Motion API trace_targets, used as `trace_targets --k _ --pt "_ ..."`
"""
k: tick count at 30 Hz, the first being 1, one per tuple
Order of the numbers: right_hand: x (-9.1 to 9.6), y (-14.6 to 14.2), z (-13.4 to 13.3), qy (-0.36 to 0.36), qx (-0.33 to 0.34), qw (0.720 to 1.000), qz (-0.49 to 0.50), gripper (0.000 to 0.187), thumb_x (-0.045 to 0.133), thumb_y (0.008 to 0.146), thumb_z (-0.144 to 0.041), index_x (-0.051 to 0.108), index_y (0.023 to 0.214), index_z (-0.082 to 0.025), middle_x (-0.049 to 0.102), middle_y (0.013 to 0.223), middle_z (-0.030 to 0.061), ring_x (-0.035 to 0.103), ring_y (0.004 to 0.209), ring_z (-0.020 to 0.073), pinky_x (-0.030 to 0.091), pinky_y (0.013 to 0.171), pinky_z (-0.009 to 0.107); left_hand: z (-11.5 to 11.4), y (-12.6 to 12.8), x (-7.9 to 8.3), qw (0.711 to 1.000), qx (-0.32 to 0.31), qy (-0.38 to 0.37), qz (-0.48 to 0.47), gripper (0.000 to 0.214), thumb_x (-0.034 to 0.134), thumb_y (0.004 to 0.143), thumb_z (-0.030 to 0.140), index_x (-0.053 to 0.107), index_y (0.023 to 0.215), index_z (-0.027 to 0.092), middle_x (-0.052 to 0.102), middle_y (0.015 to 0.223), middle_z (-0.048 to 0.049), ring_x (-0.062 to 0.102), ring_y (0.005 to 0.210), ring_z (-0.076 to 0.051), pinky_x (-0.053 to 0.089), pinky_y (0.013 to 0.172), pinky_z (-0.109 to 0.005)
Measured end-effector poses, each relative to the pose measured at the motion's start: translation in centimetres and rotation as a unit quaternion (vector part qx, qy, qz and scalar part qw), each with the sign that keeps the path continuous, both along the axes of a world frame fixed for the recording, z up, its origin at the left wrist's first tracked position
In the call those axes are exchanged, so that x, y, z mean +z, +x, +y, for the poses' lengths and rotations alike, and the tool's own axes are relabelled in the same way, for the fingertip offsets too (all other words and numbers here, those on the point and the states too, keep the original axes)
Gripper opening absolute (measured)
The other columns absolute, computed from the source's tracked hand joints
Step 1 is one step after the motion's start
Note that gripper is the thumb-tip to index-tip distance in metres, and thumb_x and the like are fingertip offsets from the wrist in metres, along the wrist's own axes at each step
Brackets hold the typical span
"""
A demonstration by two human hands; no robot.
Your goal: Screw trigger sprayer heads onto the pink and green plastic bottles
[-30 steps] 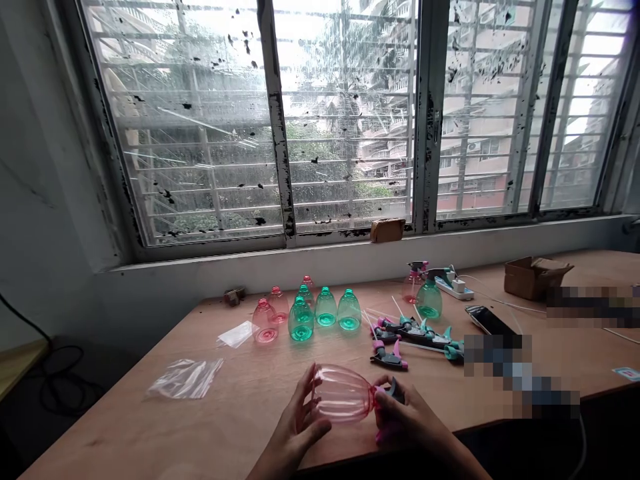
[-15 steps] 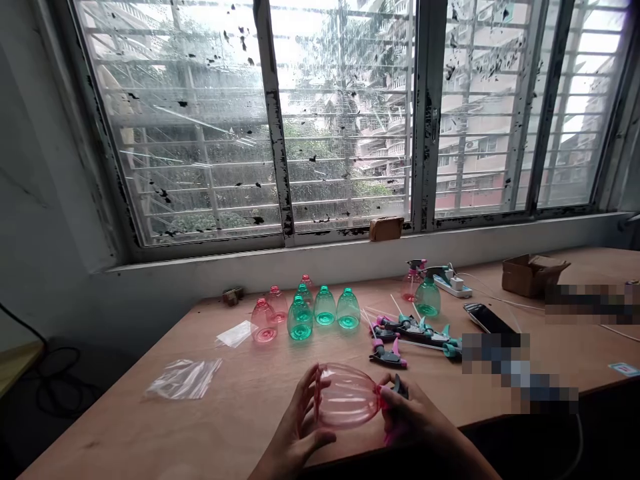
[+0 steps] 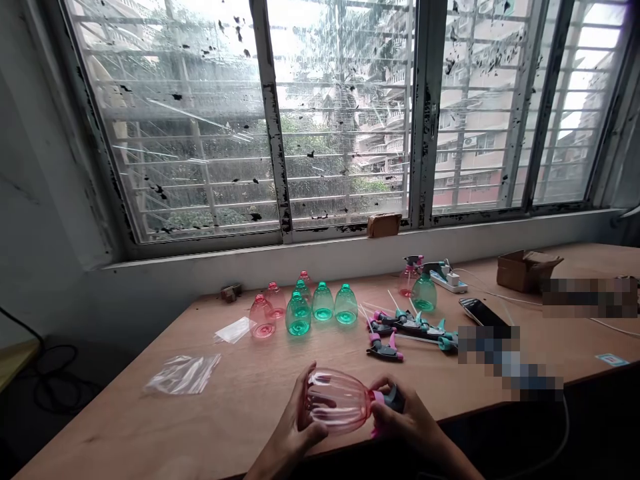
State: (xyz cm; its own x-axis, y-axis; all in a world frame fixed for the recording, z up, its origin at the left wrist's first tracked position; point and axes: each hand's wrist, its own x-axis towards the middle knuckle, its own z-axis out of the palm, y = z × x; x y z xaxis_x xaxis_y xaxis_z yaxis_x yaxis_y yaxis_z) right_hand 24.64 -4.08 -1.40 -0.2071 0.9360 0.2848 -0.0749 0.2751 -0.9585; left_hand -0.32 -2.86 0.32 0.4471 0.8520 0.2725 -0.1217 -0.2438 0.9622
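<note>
A ribbed pink bottle (image 3: 337,400) lies on its side between my hands, just above the wooden table's (image 3: 240,393) near edge. My left hand (image 3: 295,427) cups its base, fingers curled round it. At the bottle's neck, my right hand (image 3: 403,420) is closed on a pink and grey spray head (image 3: 390,399).
Several pink and green bottles (image 3: 305,308) stand mid-table, and loose spray heads (image 3: 407,330) lie to their right. Two more bottles (image 3: 420,287) stand with spray heads on. Plastic bags (image 3: 184,373) lie at left. A phone (image 3: 479,311), power strip and cardboard box (image 3: 525,267) sit at right.
Both hands have stayed on the pink bottle and turned it slightly; my right fingers have shifted on the spray head. The view has tilted a little.
</note>
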Motion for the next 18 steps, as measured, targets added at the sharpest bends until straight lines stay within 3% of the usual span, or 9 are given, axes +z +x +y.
trace_targets --k 5,9,14,16,18 --pt "0.4 -2.0 -1.0 -0.085 0.041 0.989 0.112 0.044 0.072 0.076 -0.057 0.051 0.082 -0.019 0.06 0.055 -0.005 0.06 0.044 0.013 0.055 0.045 0.027 -0.1 -0.3 0.2 0.999 0.036 0.028 -0.007 0.083 0.077 0.063 0.062 0.042 0.13 0.028 0.057 0.121 -0.0117 0.064 0.095 -0.03 0.051 0.08 -0.039" --pt "0.9 -3.0 -1.9 -0.194 0.078 0.964 0.163 0.048 0.072 0.073 -0.06 0.046 0.078 -0.021 0.056 0.047 -0.0067 0.06 0.04 0.0139 0.055 0.043 0.027 -0.8 -1.4 0.4 0.996 0.057 0.073 -0.004 0.093 0.084 0.056 0.058 0.042 0.134 0.029 0.055 0.127 -0.0122 0.059 0.106 -0.035 0.048 0.09 -0.043" --pt "2.7 -2.8 -2.9 -0.217 0.086 0.957 0.17 0.045 0.074 0.072 -0.057 0.05 0.073 -0.019 0.052 0.044 -0.0091 0.042 0.032 0.0042 0.058 0.053 0.029 -1.7 -1.7 1.0 0.992 0.065 0.105 0.021 0.097 0.085 0.054 0.057 0.042 0.136 0.029 0.054 0.131 -0.0119 0.053 0.116 -0.039 0.043 0.1 -0.045" --pt "3.2 -1.7 -3.3 -0.207 0.092 0.961 0.158 0.042 0.074 0.074 -0.056 0.053 0.075 -0.019 0.055 0.048 -0.0071 0.049 0.037 0.0073 0.058 0.061 0.034 -1.5 -1.3 0.9 0.993 0.053 0.106 0.013 0.097 0.084 0.056 0.059 0.04 0.137 0.029 0.055 0.129 -0.0119 0.054 0.115 -0.038 0.043 0.099 -0.045" --pt "3.4 -0.1 -3.7 -0.179 0.1 0.968 0.146 0.048 0.069 0.074 -0.065 0.06 0.085 -0.019 0.067 0.063 0.0018 0.068 0.06 0.0197 0.057 0.072 0.041 -1.2 -0.8 0.7 0.995 0.032 0.093 -0.002 0.092 0.078 0.062 0.062 0.037 0.138 0.03 0.053 0.129 -0.0123 0.053 0.117 -0.037 0.044 0.099 -0.046"
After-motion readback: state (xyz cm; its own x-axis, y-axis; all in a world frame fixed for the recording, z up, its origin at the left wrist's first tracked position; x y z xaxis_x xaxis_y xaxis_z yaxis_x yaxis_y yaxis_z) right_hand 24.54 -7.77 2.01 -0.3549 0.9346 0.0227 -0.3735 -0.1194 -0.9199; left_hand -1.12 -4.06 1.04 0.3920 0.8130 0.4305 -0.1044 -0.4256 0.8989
